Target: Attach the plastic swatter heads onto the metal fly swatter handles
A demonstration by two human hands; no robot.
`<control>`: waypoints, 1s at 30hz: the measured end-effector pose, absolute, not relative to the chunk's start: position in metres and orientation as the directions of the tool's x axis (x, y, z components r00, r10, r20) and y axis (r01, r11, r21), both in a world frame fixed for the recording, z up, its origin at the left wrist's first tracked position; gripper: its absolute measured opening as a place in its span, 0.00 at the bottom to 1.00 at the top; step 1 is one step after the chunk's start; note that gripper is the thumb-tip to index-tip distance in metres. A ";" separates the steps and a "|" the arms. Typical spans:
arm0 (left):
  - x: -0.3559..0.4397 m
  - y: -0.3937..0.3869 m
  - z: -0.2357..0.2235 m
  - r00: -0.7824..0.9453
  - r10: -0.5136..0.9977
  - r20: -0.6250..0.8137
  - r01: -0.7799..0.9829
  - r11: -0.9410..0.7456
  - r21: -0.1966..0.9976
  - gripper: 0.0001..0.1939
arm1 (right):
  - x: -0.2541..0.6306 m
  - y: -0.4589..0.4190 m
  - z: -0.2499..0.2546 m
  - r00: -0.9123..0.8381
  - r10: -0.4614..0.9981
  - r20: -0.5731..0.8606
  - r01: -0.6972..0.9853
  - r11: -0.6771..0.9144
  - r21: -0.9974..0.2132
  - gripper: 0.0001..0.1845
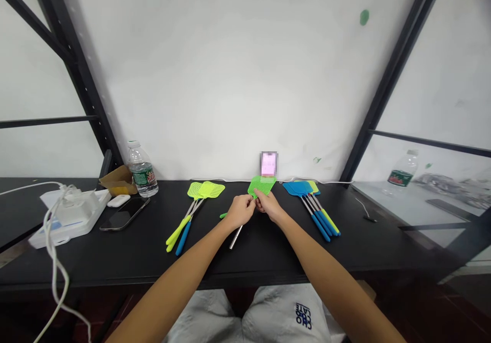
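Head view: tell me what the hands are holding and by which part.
The left hand and right hand hold a green mesh fly swatter by the lower end of its head.

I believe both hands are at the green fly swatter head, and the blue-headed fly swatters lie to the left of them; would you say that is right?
Not quite: the blue-headed fly swatters lie to the right of the hands, not the left, as the head view shows. The left hand and right hand are at the green fly swatter head, as you said.
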State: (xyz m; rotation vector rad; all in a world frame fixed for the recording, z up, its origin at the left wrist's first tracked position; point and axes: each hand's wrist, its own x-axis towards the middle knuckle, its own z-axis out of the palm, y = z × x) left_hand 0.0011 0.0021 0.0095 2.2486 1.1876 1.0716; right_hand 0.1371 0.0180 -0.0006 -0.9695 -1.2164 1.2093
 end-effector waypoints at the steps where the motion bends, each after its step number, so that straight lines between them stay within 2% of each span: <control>1: 0.001 0.001 0.011 0.348 0.829 0.438 0.520 -0.559 0.645 0.16 | 0.137 0.019 -0.001 -0.048 0.986 0.161 -0.143 0.153 -0.978 0.21; 10: 0.003 0.000 0.013 0.385 0.873 0.301 0.342 -0.437 0.832 0.15 | 0.141 0.023 0.000 0.000 0.989 0.148 -0.148 0.146 -0.978 0.24; 16: 0.006 0.001 0.012 0.448 0.873 0.191 0.051 -0.239 0.970 0.15 | 0.141 0.021 0.003 0.004 0.984 0.178 -0.216 0.174 -0.961 0.25; 21: 0.007 0.001 0.014 0.552 0.820 0.152 -0.142 -0.088 0.986 0.16 | 0.142 0.022 0.002 0.018 0.976 0.217 -0.264 0.214 -0.941 0.26; 26: 0.007 0.000 0.017 0.588 0.800 0.120 -0.162 -0.029 0.986 0.17 | 0.136 0.022 0.001 0.096 0.976 0.198 -0.281 0.217 -0.935 0.27; 30: 0.007 -0.003 0.017 0.605 0.790 0.104 -0.114 -0.043 0.993 0.19 | 0.140 0.026 0.004 0.235 0.957 0.172 -0.283 0.237 -0.929 0.26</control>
